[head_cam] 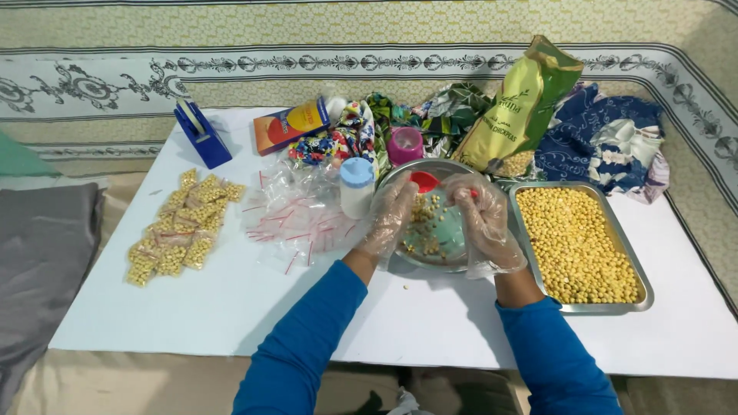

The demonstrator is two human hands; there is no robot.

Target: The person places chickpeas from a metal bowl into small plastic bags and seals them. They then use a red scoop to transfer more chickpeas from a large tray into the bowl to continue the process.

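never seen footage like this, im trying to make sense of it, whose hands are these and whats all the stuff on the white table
One camera sits on a person's head and looks down at their own two hands. Both hands wear thin clear plastic gloves and blue sleeves. The left hand and right hand meet over a round metal bowl holding some yellow chickpeas; a small red scoop shows between them, though which hand grips it is unclear. To the right lies a rectangular metal tray full of chickpeas. To the left lie empty clear plastic bags, small filled packets and a blue tape dispenser.
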